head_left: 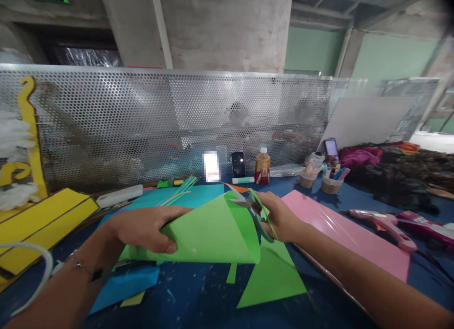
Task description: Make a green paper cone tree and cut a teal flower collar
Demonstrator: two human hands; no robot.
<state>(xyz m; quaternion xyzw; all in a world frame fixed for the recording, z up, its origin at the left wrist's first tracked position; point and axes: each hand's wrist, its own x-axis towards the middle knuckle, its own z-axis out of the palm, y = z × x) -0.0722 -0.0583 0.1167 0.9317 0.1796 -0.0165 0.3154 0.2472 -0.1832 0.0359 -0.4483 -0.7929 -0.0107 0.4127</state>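
Note:
Rolled into a cone, a sheet of green paper (209, 232) is held by my left hand (149, 229), its thumb on the near side and the fingers hidden behind. My right hand (278, 215) grips a pair of scissors (263, 227) by the handles. The scissor blades point left and stand apart at the upper rim of the cone's wide mouth. A narrow green strip curls over by the scissors and my right fingers. Below lie a green paper offcut (271, 281) and a small green scrap (231, 273) on the blue table.
Pink sheet (351, 229) and glue gun (383, 222) lie right; blue sheets (131, 284) and a yellow box-like piece (46, 225) lie left. Behind stand a drink bottle (263, 168), a dark phone (238, 165), a glue stick (243, 180) and cups of pens (331, 181), before a perforated metal screen (135, 121).

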